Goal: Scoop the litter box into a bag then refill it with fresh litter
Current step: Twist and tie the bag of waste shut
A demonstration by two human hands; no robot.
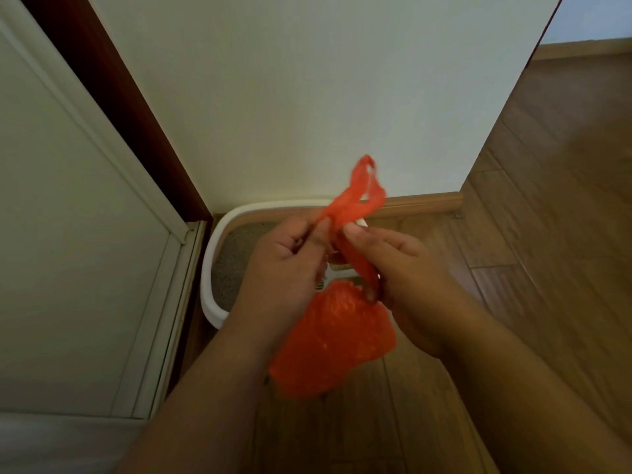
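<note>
Two hands are up in the head view, both busy with one red bag. Left hand pinches a twisted handle strand between thumb and fingers, right hand has its fingers curled round the other strand, and the handle loops stick up just beyond the fingertips. The bag's body hangs below and between the wrists, bulging, so it looks loaded, though I can't tell with what.

Litter box sits on the floor just beyond the left hand, tucked against the wall, grey litter showing inside; something pale lies at its near edge behind the hands, too hidden to name.

Risks now: the plastic looks thin, so a hard pull on those strands could tear it and drop the load onto the wooden floor. A loose knot could leak. The refill appears not yet done.
</note>
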